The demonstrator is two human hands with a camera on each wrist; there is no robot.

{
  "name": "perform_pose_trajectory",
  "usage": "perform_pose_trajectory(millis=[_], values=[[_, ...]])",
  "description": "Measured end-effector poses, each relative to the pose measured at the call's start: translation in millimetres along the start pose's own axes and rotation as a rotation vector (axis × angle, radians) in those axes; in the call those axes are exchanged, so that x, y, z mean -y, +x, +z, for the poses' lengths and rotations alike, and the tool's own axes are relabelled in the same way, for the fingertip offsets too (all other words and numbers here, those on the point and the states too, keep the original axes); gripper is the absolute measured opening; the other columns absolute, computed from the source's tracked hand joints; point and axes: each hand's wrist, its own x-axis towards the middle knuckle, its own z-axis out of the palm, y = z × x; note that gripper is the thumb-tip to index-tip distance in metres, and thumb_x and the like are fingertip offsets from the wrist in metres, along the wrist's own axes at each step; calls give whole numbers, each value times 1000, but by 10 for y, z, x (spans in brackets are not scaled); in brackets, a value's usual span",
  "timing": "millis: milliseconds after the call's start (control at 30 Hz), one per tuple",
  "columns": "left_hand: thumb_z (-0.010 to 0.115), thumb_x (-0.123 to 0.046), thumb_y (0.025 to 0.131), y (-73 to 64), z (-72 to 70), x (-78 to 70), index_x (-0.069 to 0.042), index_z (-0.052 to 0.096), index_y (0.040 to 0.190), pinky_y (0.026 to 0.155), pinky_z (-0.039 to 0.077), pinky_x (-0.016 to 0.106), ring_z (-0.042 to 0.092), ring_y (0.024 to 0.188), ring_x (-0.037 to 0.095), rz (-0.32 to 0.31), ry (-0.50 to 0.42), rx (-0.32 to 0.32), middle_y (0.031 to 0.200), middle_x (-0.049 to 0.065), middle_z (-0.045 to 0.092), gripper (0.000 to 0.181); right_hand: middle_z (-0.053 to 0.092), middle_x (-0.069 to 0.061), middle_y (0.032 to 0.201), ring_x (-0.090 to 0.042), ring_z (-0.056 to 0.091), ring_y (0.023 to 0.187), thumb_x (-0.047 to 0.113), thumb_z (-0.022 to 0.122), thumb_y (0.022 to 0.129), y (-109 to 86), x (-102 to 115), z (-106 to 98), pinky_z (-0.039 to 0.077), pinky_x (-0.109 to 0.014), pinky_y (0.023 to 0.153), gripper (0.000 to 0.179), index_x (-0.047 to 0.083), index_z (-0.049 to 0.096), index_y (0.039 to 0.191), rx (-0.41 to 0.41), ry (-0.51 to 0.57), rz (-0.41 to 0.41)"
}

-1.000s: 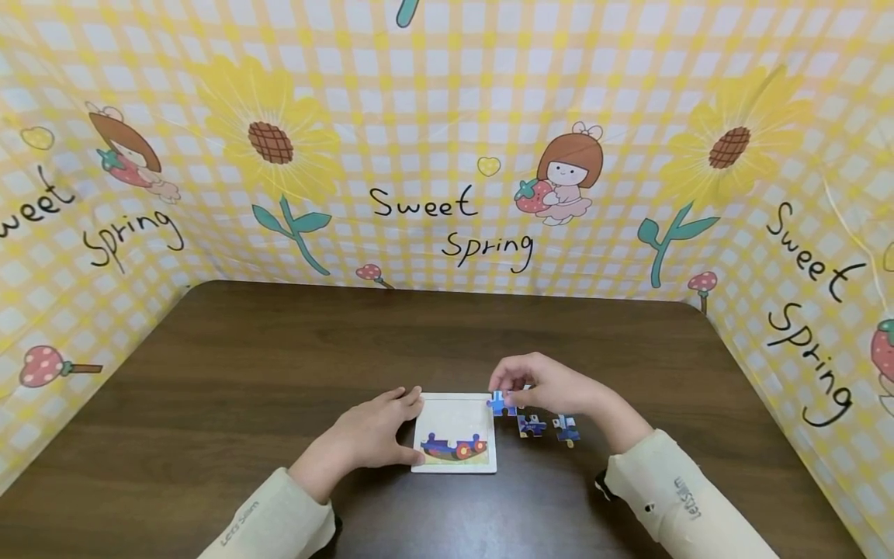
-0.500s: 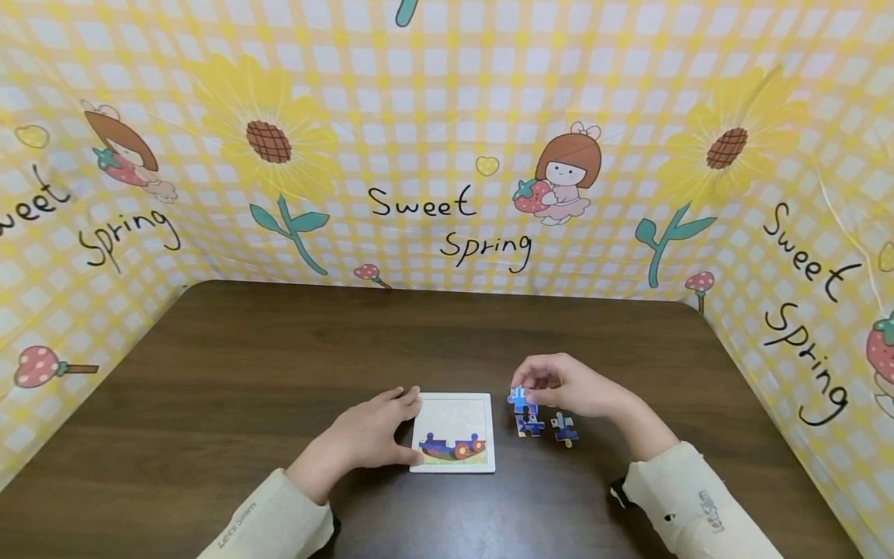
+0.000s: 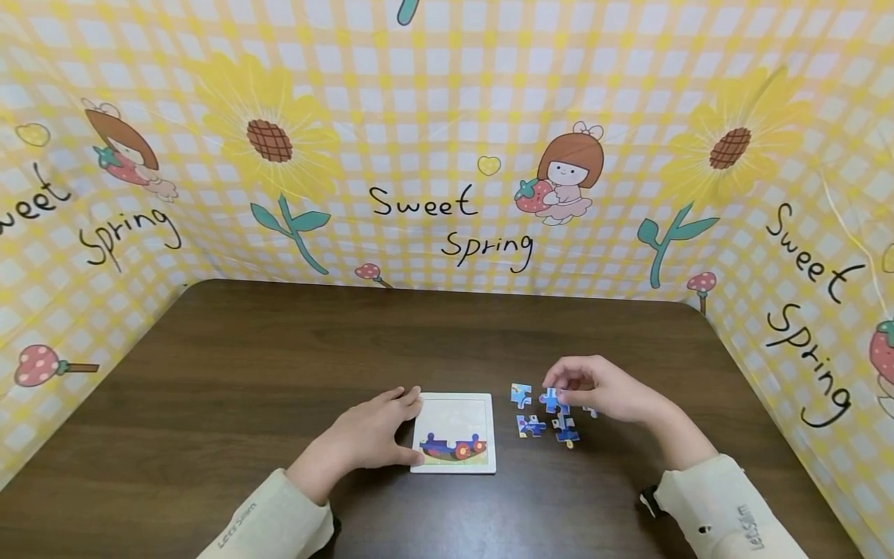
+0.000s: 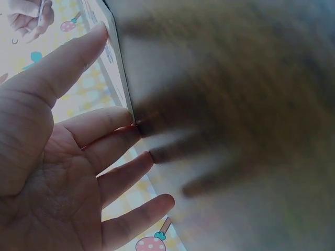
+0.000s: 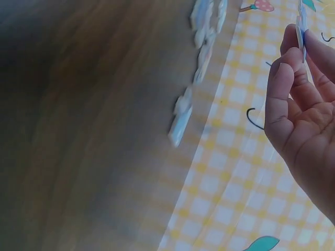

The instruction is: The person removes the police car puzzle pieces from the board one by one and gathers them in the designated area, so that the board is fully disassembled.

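My right hand (image 3: 604,388) pinches a blue jigsaw piece (image 3: 550,401) between thumb and fingers, above several loose pieces. The right wrist view shows that piece (image 5: 301,34) edge-on between the fingertips. Below it lie a purple-and-blue piece (image 3: 529,426) and a blue piece with a yellow tip (image 3: 567,432); a light blue piece (image 3: 520,395) is to the left. Another is partly hidden under the hand. My left hand (image 3: 359,431) rests at the left side of a white puzzle tray (image 3: 454,411), fingers spread, thumb at its lower left corner.
Joined pieces (image 3: 452,447) with a purple-and-red picture fill the lower part of the tray. Tray and pieces lie on a dark brown wooden table (image 3: 314,334). A yellow checked cloth (image 3: 419,116) encloses the table at the back and sides.
My right hand has moved right with the pinched jigsaw piece, from the tray's upper right edge to over the loose pieces. A light blue piece now shows uncovered. The left hand stays put.
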Motion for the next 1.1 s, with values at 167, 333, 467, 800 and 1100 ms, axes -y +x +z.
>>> perform_pose_trajectory(millis=[167, 333, 467, 800, 1100], values=[[80, -44, 80, 0, -8, -18, -11, 49, 147, 111, 38, 57, 33, 149, 32, -1, 1, 8, 160, 8, 37, 81, 64, -5, 90, -9, 57, 79, 6, 64, 95, -110, -74, -37, 49, -24, 66, 15, 2, 66, 109, 0, -9, 13], [79, -44, 81, 10, 12, -13, -12, 48, 148, 111, 38, 57, 32, 149, 32, -7, 5, 10, 160, 7, 36, 80, 63, -5, 90, -8, 57, 80, 6, 64, 95, -220, -149, -71, 50, -24, 69, 15, 2, 66, 109, 7, -1, 41], [79, -44, 82, -1, 22, -4, -11, 49, 148, 110, 39, 58, 33, 149, 33, -1, 6, 6, 160, 9, 37, 80, 64, -6, 92, -7, 57, 81, 6, 63, 95, -285, -192, -95, 50, -23, 70, 15, 1, 66, 109, 16, 3, 52], [79, -44, 82, -7, 13, 1, -11, 48, 148, 109, 39, 59, 33, 148, 34, 8, 5, 10, 160, 10, 37, 80, 65, -8, 90, -6, 57, 78, 3, 62, 95, -376, -270, -109, 49, -22, 70, 14, -1, 65, 109, 67, 4, 69], [78, -44, 82, 18, 22, 20, -11, 48, 148, 109, 40, 59, 34, 148, 33, 16, 13, 0, 159, 10, 38, 79, 65, -3, 86, -3, 53, 73, 0, 63, 94, -390, -302, -82, 48, -21, 66, 12, 3, 66, 105, 106, -84, 90]])
